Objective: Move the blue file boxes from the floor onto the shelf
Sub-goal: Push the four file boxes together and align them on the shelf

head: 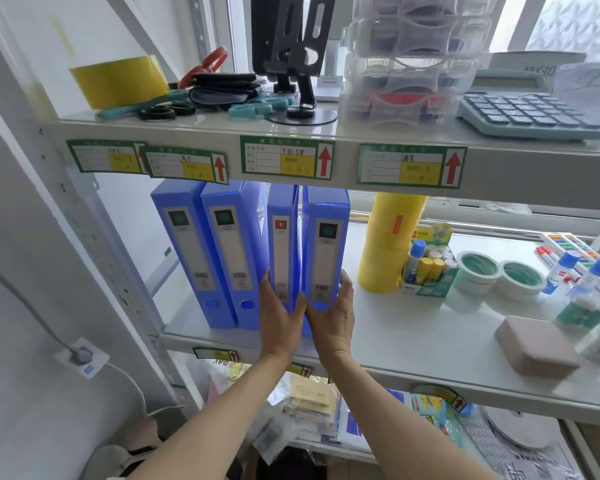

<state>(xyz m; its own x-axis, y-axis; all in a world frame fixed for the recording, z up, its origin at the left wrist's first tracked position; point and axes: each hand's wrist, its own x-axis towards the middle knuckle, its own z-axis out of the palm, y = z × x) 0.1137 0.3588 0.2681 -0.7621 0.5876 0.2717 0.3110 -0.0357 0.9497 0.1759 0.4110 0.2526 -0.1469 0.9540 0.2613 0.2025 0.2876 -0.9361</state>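
My left grip (281, 317) clasped narrow blue box (282, 244), right grip (333, 317) wider box (326, 244) at its 3 o'clock, steadying both upright on bench (413, 327).

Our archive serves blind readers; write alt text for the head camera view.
A person's left hand grips a narrow blue file box and the right hand a wider box beside it, both upright on a middle shelf, right of two more blue boxes. Yellow tape rolls and glue sticks stand further right.
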